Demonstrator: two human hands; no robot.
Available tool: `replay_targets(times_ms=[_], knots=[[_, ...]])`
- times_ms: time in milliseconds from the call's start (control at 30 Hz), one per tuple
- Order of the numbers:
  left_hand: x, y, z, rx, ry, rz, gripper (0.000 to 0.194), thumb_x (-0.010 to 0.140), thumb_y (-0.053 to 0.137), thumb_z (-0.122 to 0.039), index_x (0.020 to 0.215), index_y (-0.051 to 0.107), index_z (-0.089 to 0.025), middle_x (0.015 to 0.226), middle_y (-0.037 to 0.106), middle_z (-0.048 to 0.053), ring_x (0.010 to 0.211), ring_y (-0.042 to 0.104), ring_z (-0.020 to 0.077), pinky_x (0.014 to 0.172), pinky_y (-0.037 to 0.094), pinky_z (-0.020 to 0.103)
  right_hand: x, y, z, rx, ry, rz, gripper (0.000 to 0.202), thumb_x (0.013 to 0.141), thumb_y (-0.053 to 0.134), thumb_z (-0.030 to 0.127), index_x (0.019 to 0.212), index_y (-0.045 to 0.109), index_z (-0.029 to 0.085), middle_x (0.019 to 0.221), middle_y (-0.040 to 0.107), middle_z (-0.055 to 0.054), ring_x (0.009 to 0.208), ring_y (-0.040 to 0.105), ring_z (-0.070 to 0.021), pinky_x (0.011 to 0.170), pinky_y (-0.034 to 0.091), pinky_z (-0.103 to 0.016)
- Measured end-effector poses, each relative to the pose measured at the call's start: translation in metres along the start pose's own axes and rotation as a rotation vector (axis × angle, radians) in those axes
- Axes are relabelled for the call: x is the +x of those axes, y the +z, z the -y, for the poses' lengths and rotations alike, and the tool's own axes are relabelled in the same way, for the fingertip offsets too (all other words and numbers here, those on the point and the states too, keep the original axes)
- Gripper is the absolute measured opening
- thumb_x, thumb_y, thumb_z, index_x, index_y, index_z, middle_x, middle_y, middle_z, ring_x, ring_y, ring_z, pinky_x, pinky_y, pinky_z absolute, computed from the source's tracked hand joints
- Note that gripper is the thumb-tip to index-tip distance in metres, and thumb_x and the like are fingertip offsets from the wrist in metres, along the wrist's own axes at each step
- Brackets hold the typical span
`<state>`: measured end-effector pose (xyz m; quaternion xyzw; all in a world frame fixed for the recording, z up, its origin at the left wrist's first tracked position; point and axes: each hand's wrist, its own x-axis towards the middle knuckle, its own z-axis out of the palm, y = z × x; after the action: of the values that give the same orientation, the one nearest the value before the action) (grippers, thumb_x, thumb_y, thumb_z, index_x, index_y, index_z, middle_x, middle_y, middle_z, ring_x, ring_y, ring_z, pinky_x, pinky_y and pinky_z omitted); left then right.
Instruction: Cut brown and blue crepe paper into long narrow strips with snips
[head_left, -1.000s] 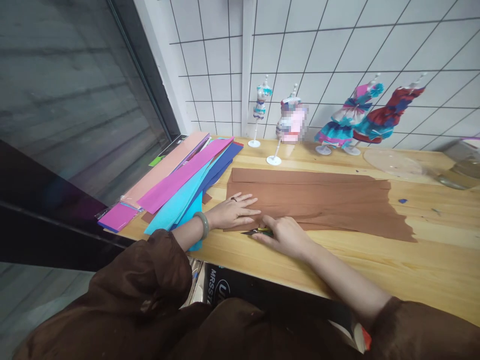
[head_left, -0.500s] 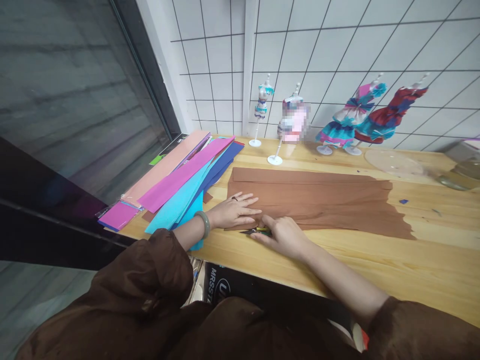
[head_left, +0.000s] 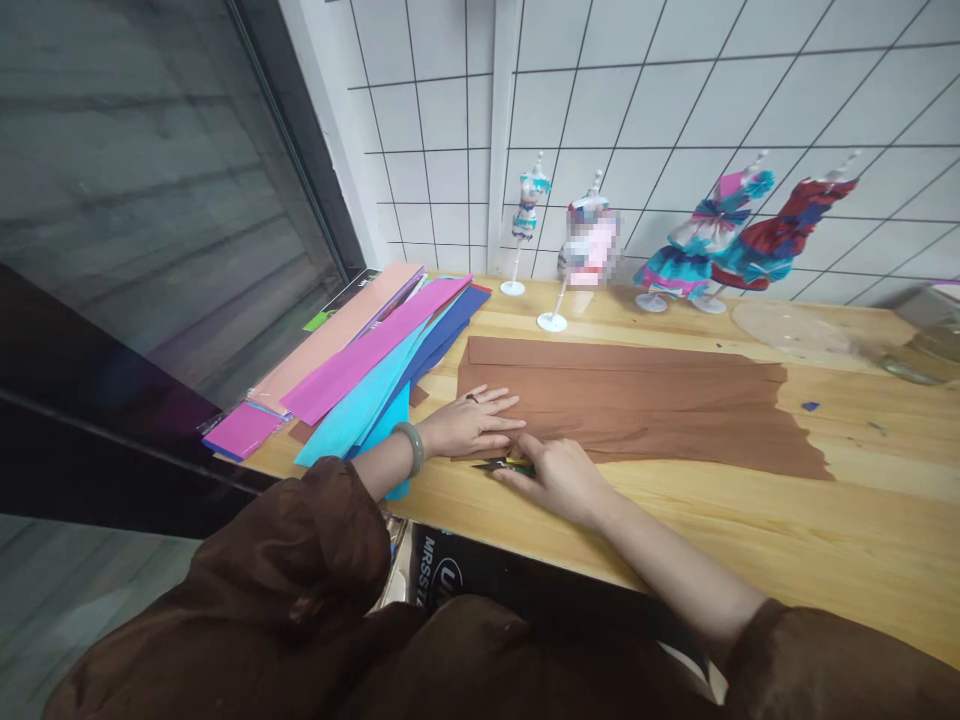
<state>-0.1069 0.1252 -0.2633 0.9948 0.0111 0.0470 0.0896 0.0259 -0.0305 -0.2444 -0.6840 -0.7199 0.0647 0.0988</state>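
A wide brown sheet of crinkled, crepe-like paper lies along the wooden table, its right end ragged. My left hand rests flat near the sheet's left end, fingers spread over it; a ring and a bracelet show. Just to its right, my right hand is closed on a small pair of scissors. Their dark blades point left along the sheet's near edge, below my left fingertips. Fingers cover most of the handles, and whether the blades are around the paper is hard to make out.
Pink, peach, turquoise and blue paper strips are piled at the left. Several small dress forms in colourful outfits stand along the tiled wall. A clear round plate and a glass container sit back right, with small scraps nearby.
My right hand has shifted slightly left with the scissors, whose tips reach a little further left. My left hand stays flat on the brown sheet.
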Motion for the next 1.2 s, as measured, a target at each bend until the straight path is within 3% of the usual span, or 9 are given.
replay_targets(times_ms=[767,1200], knots=[[0.000,0.003,0.005,-0.026,-0.005,-0.008,0.040,0.089,0.037,-0.039,0.128,0.044,-0.032,0.145,0.027,0.000,0.134,0.017,0.0200,0.108,0.016,0.041,0.008,0.002,0.004,-0.052,-0.020,0.007,0.036,0.084,0.041,0.052,0.082,0.054,0.019,0.070,0.068,-0.004,0.065,0.064,-0.0193,0.053,0.030,-0.027],[0.001,0.005,0.005,-0.056,-0.011,-0.023,0.042,0.089,0.035,-0.046,0.125,0.048,-0.030,0.144,0.029,0.003,0.134,0.018,0.0199,0.109,0.015,0.040,0.000,-0.001,-0.002,-0.033,-0.025,0.022,0.038,0.085,0.038,0.054,0.085,0.053,0.019,0.069,0.068,-0.004,0.064,0.064,-0.0202,0.054,0.031,-0.027]])
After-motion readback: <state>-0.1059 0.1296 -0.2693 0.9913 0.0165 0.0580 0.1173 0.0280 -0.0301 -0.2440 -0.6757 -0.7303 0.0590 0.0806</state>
